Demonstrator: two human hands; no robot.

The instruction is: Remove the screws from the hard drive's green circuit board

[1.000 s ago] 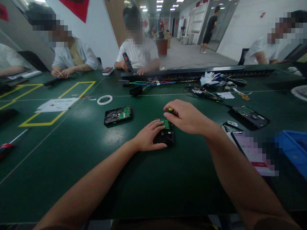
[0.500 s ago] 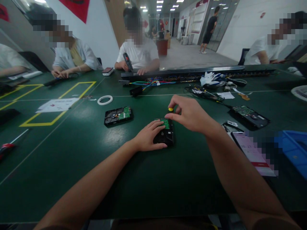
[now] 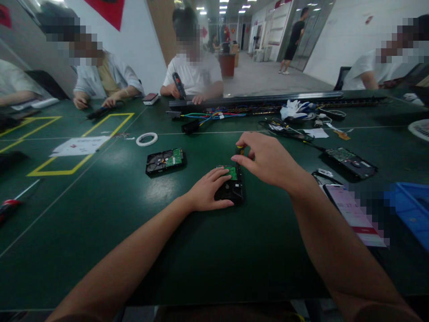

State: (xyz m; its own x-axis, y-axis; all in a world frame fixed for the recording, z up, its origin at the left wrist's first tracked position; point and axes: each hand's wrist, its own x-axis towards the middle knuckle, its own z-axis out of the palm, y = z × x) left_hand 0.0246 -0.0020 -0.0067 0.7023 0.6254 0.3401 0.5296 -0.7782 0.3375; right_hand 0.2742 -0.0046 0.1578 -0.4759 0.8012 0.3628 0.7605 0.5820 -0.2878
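A black hard drive [image 3: 231, 192] with a green circuit board lies on the green table in front of me. My left hand [image 3: 208, 190] rests over its left side, fingers stretched across the board and thumb along the near edge, steadying it. Above the drive's far right corner, my right hand [image 3: 264, 156] pinches a small screwdriver [image 3: 240, 151] with a yellow and black handle. The screwdriver stands roughly upright, pointing down at the drive; its tip is too small to make out.
Another hard drive [image 3: 166, 161] lies to the left, near a white tape ring [image 3: 146, 139]. To the right are a third drive [image 3: 351, 163], a phone [image 3: 351, 210] and a blue bin [image 3: 412, 210]. A red-handled screwdriver [image 3: 10, 204] lies far left. Co-workers sit across the table behind cables [image 3: 214, 115].
The screwdriver's handle has turned or shifted slightly within my right fingers. My left hand and the drive stay put. At the far left, a co-worker's hands have moved apart.
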